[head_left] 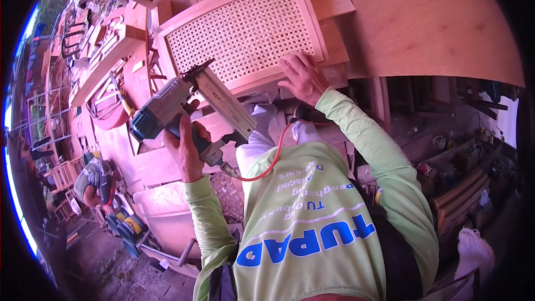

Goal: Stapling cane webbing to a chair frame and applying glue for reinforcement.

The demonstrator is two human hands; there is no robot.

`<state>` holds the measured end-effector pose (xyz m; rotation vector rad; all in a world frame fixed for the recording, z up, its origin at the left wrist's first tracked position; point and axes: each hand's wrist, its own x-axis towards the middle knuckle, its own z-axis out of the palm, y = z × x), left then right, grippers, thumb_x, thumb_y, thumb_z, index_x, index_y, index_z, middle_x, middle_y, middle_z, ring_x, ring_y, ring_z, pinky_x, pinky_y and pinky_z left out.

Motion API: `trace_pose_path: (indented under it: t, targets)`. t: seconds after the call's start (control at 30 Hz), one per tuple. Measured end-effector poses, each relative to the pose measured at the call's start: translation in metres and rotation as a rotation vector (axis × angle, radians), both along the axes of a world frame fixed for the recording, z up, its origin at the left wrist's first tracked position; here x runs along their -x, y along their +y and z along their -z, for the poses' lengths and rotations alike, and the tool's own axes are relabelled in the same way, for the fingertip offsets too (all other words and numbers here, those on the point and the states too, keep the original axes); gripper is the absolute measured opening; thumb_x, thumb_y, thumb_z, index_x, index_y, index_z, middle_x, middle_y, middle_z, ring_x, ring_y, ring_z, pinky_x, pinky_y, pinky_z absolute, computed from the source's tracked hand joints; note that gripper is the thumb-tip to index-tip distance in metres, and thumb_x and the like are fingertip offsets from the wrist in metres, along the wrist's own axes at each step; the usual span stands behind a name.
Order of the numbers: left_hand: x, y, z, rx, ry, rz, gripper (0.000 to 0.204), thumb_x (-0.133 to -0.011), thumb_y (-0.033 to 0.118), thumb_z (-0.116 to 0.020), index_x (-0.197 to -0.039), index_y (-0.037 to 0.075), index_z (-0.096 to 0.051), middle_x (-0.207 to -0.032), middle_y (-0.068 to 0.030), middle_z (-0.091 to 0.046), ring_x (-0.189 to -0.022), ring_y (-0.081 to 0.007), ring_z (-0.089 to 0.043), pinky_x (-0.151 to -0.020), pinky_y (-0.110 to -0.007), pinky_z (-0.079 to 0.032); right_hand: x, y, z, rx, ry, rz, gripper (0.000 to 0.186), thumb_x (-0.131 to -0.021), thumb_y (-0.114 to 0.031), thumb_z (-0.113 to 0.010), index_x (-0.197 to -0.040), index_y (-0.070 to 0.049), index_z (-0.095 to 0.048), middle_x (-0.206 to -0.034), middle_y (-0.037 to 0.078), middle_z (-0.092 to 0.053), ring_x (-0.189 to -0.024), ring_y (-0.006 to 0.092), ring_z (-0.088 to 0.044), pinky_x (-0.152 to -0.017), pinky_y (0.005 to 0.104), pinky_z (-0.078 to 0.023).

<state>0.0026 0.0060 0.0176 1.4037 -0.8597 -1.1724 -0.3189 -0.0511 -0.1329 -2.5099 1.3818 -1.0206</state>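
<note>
In my left hand (189, 144) I grip a pneumatic nail gun (173, 106) by its handle, fingers wrapped round it. Its long metal magazine (225, 100) slants down to the right, and the nose lies over the near left part of a wooden frame panel (309, 19); whether it touches cannot be made out. Woven cane webbing (239, 33) fills the panel. A red air hose (273, 161) runs from the handle's fitting across my front. My right hand (304, 78) rests on the panel's near right edge with its fingers spread, holding nothing.
A large curved plywood sheet (423, 17) spreads at the right. Scrap wood (111, 50) is piled at the left, near a hammer (123, 97). Another person (95, 181) bends down at the lower left, beside a blue and yellow machine (128, 228). Stacked boards (462, 195) lie at the lower right.
</note>
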Motion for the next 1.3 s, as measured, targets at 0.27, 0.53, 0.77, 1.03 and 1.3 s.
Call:
trace_pose_path:
  t: [0.27, 0.53, 0.77, 1.03, 1.3]
  targets:
    - [-0.013, 0.031, -0.001, -0.008, -0.01, -0.091, 0.039, -0.108, 0.018, -0.063, -0.139, -0.002, -0.052, -0.133, -0.0197, -0.071, -0.06, -0.0108, -0.06, -0.052, -0.029, -0.054, -0.012, -0.008, 0.003, -0.145, -0.036, 0.002, 0.046, -0.081, -0.021, -0.085, -0.119, -0.004, -0.067, -0.117, 0.01, -0.061, -0.114, 0.0316, -0.058, -0.1, 0.0463, -0.047]
    - [-0.006, 0.037, -0.002, -0.016, -0.036, -0.152, 0.039, -0.108, 0.017, -0.064, -0.14, -0.002, -0.053, -0.131, -0.019, -0.072, -0.06, -0.011, -0.06, -0.052, -0.029, -0.054, -0.02, -0.005, 0.013, -0.106, -0.07, 0.05, 0.048, -0.078, -0.019, -0.086, -0.118, -0.004, -0.067, -0.119, 0.011, -0.061, -0.115, 0.0321, -0.058, -0.101, 0.0463, -0.046]
    - [-0.003, 0.038, 0.001, -0.042, -0.042, -0.131, 0.038, -0.108, 0.017, -0.065, -0.138, -0.003, -0.055, -0.13, -0.019, -0.073, -0.059, -0.0118, -0.061, -0.051, -0.029, -0.053, -0.021, -0.005, 0.013, -0.136, -0.085, 0.097, 0.042, -0.073, -0.016, -0.086, -0.109, -0.003, -0.067, -0.112, 0.011, -0.061, -0.109, 0.0329, -0.06, -0.098, 0.0466, -0.047]
    - [-0.009, 0.039, 0.006, -0.026, -0.038, -0.083, 0.041, -0.107, 0.017, -0.066, -0.141, -0.002, -0.053, -0.132, -0.0202, -0.073, -0.061, -0.0118, -0.062, -0.051, -0.028, -0.054, -0.029, 0.004, 0.016, -0.065, -0.128, 0.154, 0.045, -0.077, -0.015, -0.085, -0.115, -0.004, -0.065, -0.115, 0.01, -0.06, -0.114, 0.0317, -0.058, -0.103, 0.0465, -0.047]
    - [0.01, 0.03, -0.011, -0.018, -0.052, -0.026, 0.04, -0.108, 0.019, -0.066, -0.139, -0.003, -0.053, -0.134, -0.0212, -0.072, -0.06, -0.0117, -0.061, -0.052, -0.029, -0.053, -0.025, 0.004, 0.026, -0.107, -0.1, 0.146, 0.047, -0.079, -0.015, -0.083, -0.12, -0.005, -0.064, -0.118, 0.01, -0.059, -0.116, 0.0311, -0.058, -0.103, 0.0462, -0.047]
